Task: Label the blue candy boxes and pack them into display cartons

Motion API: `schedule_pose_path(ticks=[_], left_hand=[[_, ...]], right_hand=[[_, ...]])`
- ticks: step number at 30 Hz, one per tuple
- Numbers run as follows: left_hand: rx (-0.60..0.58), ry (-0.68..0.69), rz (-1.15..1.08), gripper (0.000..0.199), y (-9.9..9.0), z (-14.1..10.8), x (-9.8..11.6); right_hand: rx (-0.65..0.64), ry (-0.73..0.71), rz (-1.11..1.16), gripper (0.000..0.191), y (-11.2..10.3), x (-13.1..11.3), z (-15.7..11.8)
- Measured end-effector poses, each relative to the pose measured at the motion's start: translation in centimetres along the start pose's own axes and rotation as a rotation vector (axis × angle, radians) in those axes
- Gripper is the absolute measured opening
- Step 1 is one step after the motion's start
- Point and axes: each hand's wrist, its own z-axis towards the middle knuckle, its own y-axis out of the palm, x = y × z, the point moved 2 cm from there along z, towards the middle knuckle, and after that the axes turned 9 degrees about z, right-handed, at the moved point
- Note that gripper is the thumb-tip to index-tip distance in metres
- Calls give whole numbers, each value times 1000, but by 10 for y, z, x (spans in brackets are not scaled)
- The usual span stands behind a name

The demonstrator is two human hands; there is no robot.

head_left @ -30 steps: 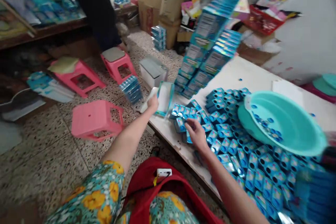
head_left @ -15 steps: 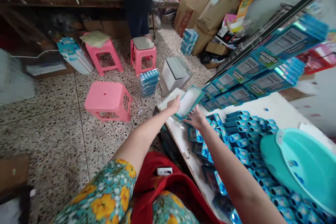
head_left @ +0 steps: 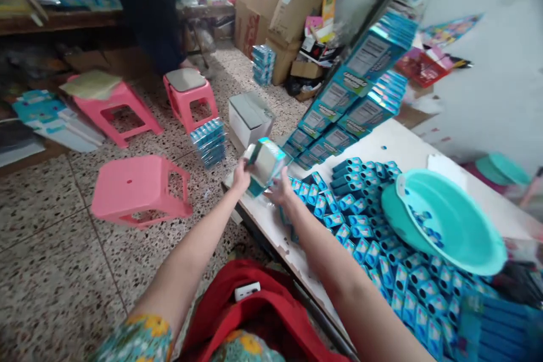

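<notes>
An open blue carton (head_left: 266, 163) with a pale inside is held between my two hands above the near-left corner of the table. My left hand (head_left: 241, 177) grips its left side, fingers closed on the cardboard. On the carton's right side my right hand (head_left: 280, 185) is closed too. Just right of that hand, many small blue boxes (head_left: 333, 219) with dark round holes lie packed on the white tabletop (head_left: 267, 220). Stacked blue display cartons (head_left: 326, 107) lettered "Caramelo Macizo" rise behind the hands.
A turquoise basin (head_left: 458, 226) with small blue pieces inside stands on the table's right. Pink stools (head_left: 131, 184) and a white box (head_left: 250, 119) are on the floor. Wrapped blue packs (head_left: 207, 144) stand near them. A person in dark clothes (head_left: 146, 5) is by the far bench.
The carton has gone from flattened to opened out into a box shape. My right hand, spread before, has closed on it. The view has swung to the right.
</notes>
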Motion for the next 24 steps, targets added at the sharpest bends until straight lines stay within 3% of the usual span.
schedule_pose_path(ticks=[3,5,7,8,10,12,14,18,21,24], left_hand=[[93,-4,-101,27,-7,-16,15],[146,-19,-166,24,-7,-33,32],[78,11,-190,22,-3,-51,51],[-20,57,-190,23,0,-59,61],[-257,182,-215,29,9,-71,77],[-428,319,-186,40,18,-77,86],[-455,433,-45,46,27,-80,88],[-447,541,325,41,52,-106,85],[-387,612,454,48,69,-135,93],[-240,584,473,52,81,-145,102]], right_hand=[[150,65,108,91,0,-1,-24],[211,-94,138,82,-4,-6,-49],[211,-239,51,78,-17,-11,-77],[227,-261,9,73,-29,-13,-91],[328,-219,-44,58,-67,-15,-119],[525,-140,-73,51,-121,-15,-148],[707,-76,-119,51,-180,-11,-179],[799,55,-274,54,-272,9,-235],[862,134,-481,57,-303,20,-256],[1037,75,-697,64,-301,18,-259]])
